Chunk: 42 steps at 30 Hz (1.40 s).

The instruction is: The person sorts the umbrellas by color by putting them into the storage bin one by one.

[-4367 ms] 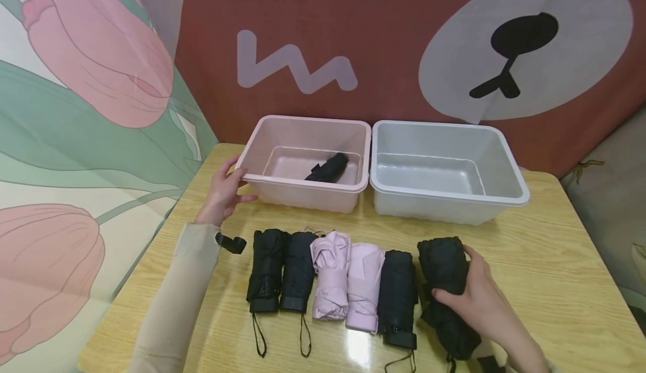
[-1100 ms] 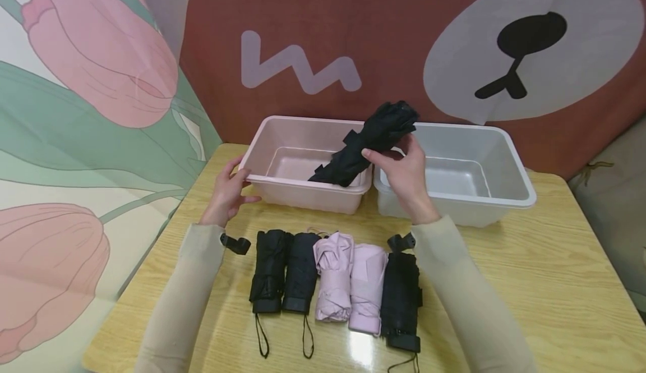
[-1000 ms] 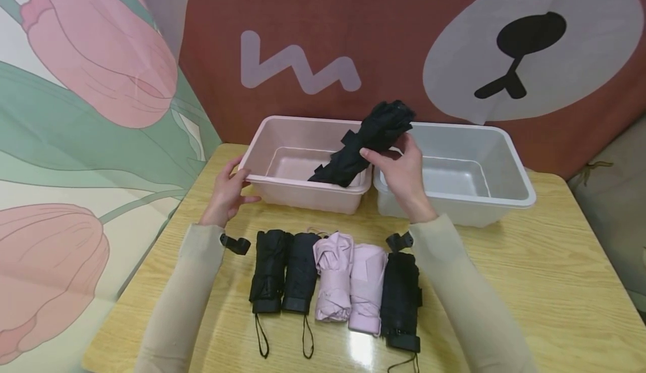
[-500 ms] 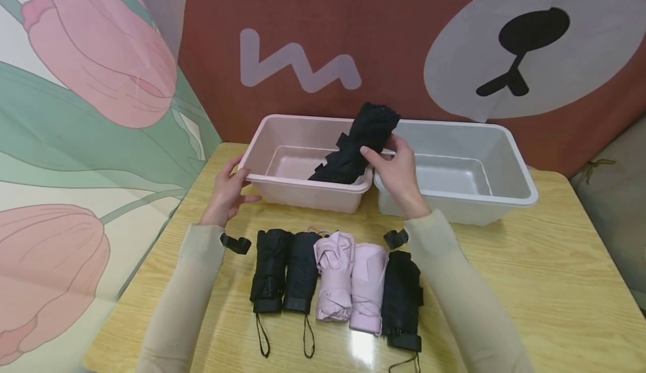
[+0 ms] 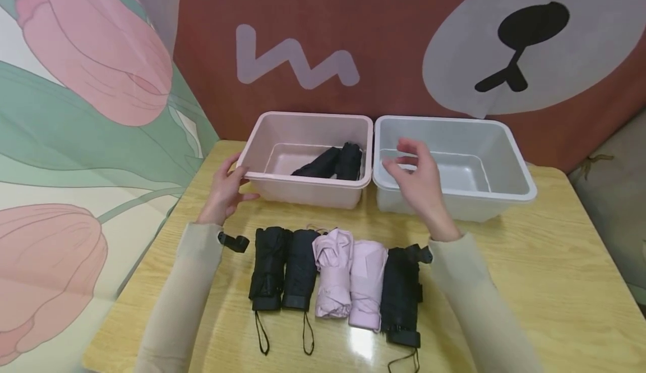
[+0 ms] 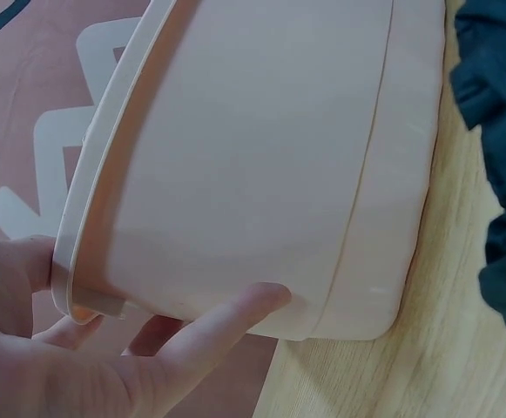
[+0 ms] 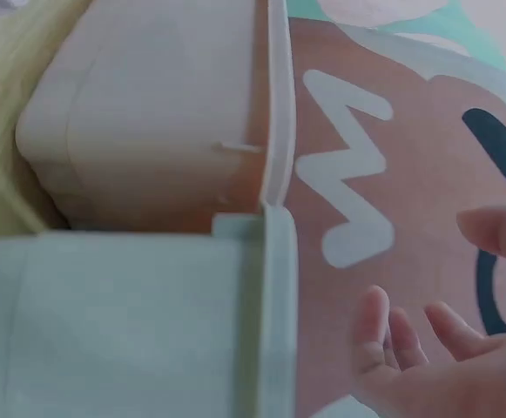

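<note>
My left hand (image 5: 222, 193) holds the front left corner of the pink plastic bin (image 5: 303, 193); in the left wrist view one finger (image 6: 235, 318) lies along the bin's outer wall. Inside that bin, two black folded umbrellas, one (image 5: 319, 162) slanted and the other (image 5: 349, 161) more upright, lie at the right end. My right hand (image 5: 421, 185) hovers over the left part of the pale grey bin (image 5: 454, 205), fingers loosely bent and holding nothing. In the right wrist view the right hand (image 7: 444, 357) is apart from both bins.
Five umbrellas lie side by side on the wooden table (image 5: 545, 283): black (image 5: 267, 266), black (image 5: 300, 269), pink (image 5: 333, 277), pink (image 5: 367, 283) and black (image 5: 400, 294). Some wrist loops point toward the front. A printed cloth (image 5: 303, 3) hangs behind the bins.
The black umbrella from the right end of the row was carried into the pink bin and let go. My right hand has drawn back rightward; my left hand stays at the bin's corner.
</note>
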{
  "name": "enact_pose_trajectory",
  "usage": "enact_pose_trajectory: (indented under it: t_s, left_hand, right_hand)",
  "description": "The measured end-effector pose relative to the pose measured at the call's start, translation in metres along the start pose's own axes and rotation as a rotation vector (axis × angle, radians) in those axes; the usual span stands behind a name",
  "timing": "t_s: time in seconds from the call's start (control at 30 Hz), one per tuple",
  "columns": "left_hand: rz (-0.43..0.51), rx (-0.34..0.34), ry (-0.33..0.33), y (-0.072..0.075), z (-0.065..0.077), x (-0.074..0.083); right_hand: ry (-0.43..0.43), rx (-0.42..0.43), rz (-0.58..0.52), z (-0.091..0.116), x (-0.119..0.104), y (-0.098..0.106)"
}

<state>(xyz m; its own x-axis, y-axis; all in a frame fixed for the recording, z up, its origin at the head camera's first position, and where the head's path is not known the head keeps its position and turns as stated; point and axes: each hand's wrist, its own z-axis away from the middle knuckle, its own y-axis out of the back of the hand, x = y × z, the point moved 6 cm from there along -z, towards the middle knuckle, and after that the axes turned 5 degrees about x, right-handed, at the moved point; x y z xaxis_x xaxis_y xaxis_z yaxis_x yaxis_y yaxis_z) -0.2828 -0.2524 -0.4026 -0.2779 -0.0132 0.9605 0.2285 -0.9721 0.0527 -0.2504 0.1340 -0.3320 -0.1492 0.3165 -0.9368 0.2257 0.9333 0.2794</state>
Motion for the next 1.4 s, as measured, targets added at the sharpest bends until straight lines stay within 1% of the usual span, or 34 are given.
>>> enact_pose_trajectory:
  t_s: [0.13, 0.4, 0.6, 0.8, 1.03, 1.17, 1.27, 1.4]
  left_hand:
    - [0.003, 0.005, 0.003, 0.0, -0.001, 0.0]
    - [0.008, -0.008, 0.009, -0.001, -0.002, -0.001]
    - [0.018, -0.014, 0.008, 0.0, -0.002, 0.0]
    - [0.01, -0.02, 0.004, -0.001, -0.001, 0.0]
    - [0.021, -0.012, 0.011, 0.0, -0.003, -0.001]
    - [0.016, -0.004, 0.009, 0.0, -0.002, -0.001]
    - [0.011, -0.01, 0.005, 0.0, -0.001, -0.001]
    - [0.013, -0.013, 0.002, 0.0, -0.001, 0.0]
  right_hand:
    - [0.052, -0.02, 0.068, 0.013, -0.007, 0.013]
    - [0.162, -0.015, 0.175, 0.037, -0.019, 0.042]
    - [0.181, -0.039, 0.24, 0.052, -0.015, 0.056]
    - [0.167, -0.109, 0.322, 0.067, 0.004, 0.059]
    - [0.095, -0.246, 0.426, 0.084, 0.045, 0.047]
    - [0.054, -0.307, 0.468, 0.096, 0.065, 0.041]
    - [0.045, -0.333, 0.49, 0.107, 0.075, 0.038]
    - [0.033, -0.343, 0.523, 0.119, 0.085, 0.035]
